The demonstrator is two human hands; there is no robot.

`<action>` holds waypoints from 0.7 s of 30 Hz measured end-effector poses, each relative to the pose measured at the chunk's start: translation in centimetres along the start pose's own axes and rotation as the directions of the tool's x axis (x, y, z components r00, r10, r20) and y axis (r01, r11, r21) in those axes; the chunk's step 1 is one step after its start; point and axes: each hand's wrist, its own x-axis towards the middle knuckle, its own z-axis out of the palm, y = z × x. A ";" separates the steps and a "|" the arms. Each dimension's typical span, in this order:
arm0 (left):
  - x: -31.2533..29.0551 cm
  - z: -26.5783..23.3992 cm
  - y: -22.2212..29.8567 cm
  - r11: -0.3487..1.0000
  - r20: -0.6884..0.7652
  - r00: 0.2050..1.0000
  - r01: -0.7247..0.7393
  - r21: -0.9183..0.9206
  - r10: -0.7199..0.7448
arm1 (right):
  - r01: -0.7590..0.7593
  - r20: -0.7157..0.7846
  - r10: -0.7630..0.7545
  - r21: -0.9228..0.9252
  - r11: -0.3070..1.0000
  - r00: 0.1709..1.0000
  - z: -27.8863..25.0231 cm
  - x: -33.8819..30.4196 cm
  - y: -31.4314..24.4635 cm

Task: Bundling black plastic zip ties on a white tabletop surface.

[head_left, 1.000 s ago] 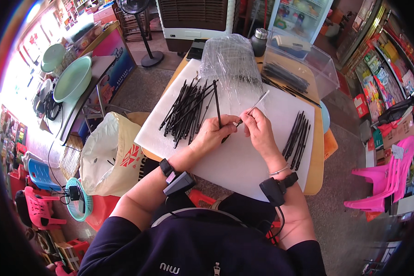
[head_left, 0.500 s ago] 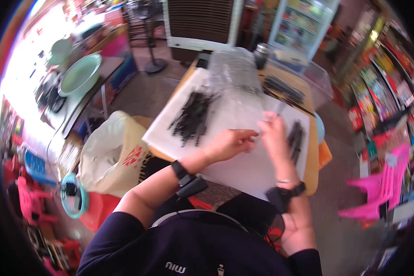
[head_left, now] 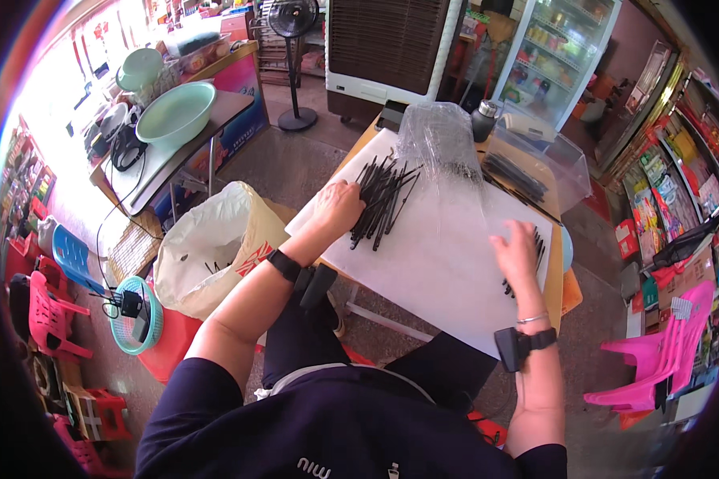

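Clearly nearer, the left hand touches the left side of away-pointing black rods, its curled fingers' hold unclear.

Table, tan top, bearing: one white sheet, flat, set askew. On the sheet: black rods, heaped loosely at left; smaller group of black rods at right (partly hidden); clear plastic wrap, crumpled, at the far edge. Beyond: dark bottle, upright; dark rectangular object; dark strips, bunched, far right.
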 end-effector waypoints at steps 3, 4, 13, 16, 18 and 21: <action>-0.9 -1.5 1.0 0.997 0.088 0.996 -0.006 -0.077 0.012 | -0.022 0.100 0.009 0.129 0.991 0.995 2.1 0.5 -4.2; -1.0 -1.6 1.2 0.997 0.086 0.996 -0.017 -0.079 0.023 | 0.029 0.120 -0.048 0.157 0.987 0.992 2.7 0.8 -4.8; -4.6 -2.4 1.6 0.926 -0.299 0.930 -0.291 -0.242 0.214 | -0.457 0.686 -0.107 0.583 0.672 0.719 5.7 1.5 -13.6; -5.3 -2.1 1.0 0.919 -0.347 0.937 -0.097 -0.383 -0.046 | -0.449 0.671 -0.119 0.606 0.657 0.732 6.0 1.1 -14.8; -5.4 -1.4 -0.6 0.951 -0.391 0.919 -0.082 -0.297 -0.043 | -0.454 0.669 -0.130 0.621 0.639 0.731 6.5 0.9 -14.6; -5.2 -1.4 -2.7 0.870 -0.248 0.924 0.149 -0.470 -0.292 | -0.476 0.673 -0.150 0.645 0.598 0.724 6.7 0.5 -14.6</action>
